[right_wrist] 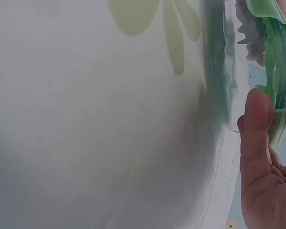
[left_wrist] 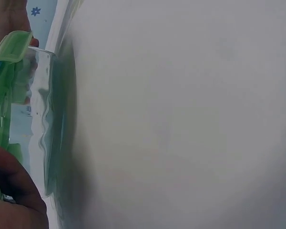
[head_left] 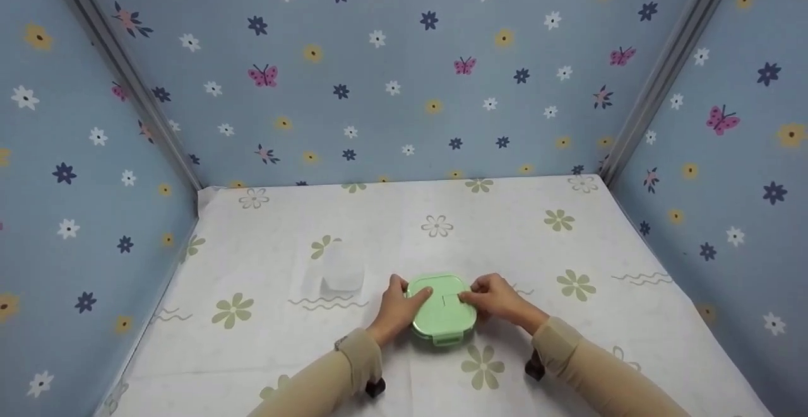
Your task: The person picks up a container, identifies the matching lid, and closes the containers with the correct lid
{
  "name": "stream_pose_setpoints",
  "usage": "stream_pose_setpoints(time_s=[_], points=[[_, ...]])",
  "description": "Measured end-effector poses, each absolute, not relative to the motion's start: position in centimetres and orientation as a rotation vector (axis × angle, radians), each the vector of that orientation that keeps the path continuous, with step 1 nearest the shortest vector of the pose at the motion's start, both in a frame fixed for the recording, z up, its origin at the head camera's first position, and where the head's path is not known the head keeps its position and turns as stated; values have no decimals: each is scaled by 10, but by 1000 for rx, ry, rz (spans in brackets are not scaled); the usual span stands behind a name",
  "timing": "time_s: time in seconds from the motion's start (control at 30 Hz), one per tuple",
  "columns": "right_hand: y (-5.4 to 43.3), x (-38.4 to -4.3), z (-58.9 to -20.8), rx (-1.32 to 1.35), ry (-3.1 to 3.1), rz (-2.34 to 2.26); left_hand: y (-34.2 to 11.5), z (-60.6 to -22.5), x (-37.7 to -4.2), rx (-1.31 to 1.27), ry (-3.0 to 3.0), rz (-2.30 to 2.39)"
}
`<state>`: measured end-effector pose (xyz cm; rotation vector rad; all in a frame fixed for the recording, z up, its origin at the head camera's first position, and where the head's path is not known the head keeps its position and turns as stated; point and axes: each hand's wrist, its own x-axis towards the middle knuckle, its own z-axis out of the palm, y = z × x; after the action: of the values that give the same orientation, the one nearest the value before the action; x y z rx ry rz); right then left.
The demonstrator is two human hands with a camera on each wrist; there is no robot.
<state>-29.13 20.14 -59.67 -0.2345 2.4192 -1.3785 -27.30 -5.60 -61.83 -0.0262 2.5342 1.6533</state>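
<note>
A clear-walled food container with a green snap-on lid sits on the cloth in front of me in the head view. My left hand grips its left side, thumb on the lid's top. On the opposite side my right hand holds the lid's right edge, thumb on top and fingers beside it. The front clip lies down against the container. In the right wrist view, a finger reaches up beside a green side clip. The transparent wall shows below the lid in the left wrist view.
A pale, box-like object stands on the cloth to the left of the container. White patterned cloth covers the table. Blue flowered panels with grey posts enclose it at the back and both sides.
</note>
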Motion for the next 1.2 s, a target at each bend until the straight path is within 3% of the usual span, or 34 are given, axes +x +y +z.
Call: stream_pose_setpoints(time_s=[0.43,1.2], points=[[196,-280,-593,-187,2571,-1230,-56,-615,-263,16,2513,1628],[154,-304,-604,-177,2654,-1301,-60,-616,-270,1,2526,1650]])
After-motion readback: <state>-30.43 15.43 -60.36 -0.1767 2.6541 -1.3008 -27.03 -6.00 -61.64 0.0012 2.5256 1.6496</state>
